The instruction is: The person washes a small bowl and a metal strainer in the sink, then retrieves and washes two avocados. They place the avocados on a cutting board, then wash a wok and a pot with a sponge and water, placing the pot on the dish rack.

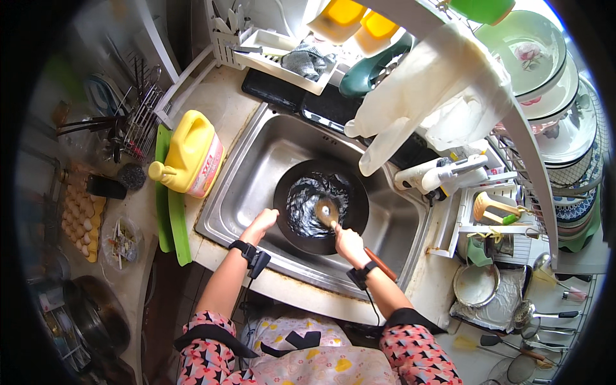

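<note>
A dark wok [358, 207] sits in the stainless steel sink [250, 159] with rippling water [303, 192] in its bowl. My right hand [349, 244] grips a brown scrubbing brush [326, 211] by its short handle. The brush head is in the water over the middle of the wok and looks blurred. My left hand [261, 225] is closed at the wok's left rim and appears to pinch it; the exact grip is partly hidden. The wok's wooden handle [382, 264] slants toward the front right, partly behind my right wrist.
Left of the sink stands a yellow detergent jug [192, 149] beside green boards [178, 226]. Pale rubber gloves [418, 91] hang over the sink's back right. A faucet [452, 171] is at the right corner. Plates [519, 57] fill the right rack; eggs [79, 216] sit far left.
</note>
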`<control>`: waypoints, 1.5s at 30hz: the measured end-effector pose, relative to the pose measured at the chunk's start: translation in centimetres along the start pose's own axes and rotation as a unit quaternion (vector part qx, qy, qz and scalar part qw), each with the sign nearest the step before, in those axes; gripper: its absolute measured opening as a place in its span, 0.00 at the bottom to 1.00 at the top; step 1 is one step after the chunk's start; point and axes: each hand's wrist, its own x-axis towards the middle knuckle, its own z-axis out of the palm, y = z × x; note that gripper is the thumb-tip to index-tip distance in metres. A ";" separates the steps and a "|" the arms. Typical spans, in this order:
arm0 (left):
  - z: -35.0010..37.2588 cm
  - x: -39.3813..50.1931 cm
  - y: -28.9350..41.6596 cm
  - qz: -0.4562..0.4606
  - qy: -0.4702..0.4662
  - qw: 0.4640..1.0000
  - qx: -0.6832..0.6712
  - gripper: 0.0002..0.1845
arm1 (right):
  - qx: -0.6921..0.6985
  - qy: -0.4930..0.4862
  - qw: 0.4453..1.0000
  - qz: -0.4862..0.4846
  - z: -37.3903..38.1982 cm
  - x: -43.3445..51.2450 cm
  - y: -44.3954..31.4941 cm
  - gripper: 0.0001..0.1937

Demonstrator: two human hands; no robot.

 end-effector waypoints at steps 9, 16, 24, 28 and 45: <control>0.1 2.0 -1.9 0.038 -0.029 0.999 -0.012 0.23 | -0.159 0.058 0.985 -0.012 -5.4 2.5 1.6 0.10; -0.1 -0.4 -0.1 0.018 -0.015 1.000 -0.012 0.20 | -0.021 -0.090 0.986 -0.142 -6.9 -2.2 1.4 0.14; -0.7 -1.2 -0.2 0.029 -0.109 0.992 -0.059 0.26 | 0.148 -0.209 0.959 -0.124 -3.7 0.8 -3.5 0.16; -1.2 -2.9 0.9 0.014 -0.105 0.990 -0.094 0.33 | 0.203 -0.166 0.951 -0.165 -3.0 1.9 -2.9 0.19; -1.0 1.2 -1.0 0.036 -0.052 0.997 -0.034 0.26 | -0.127 0.002 0.990 -0.065 -4.5 -1.2 5.2 0.12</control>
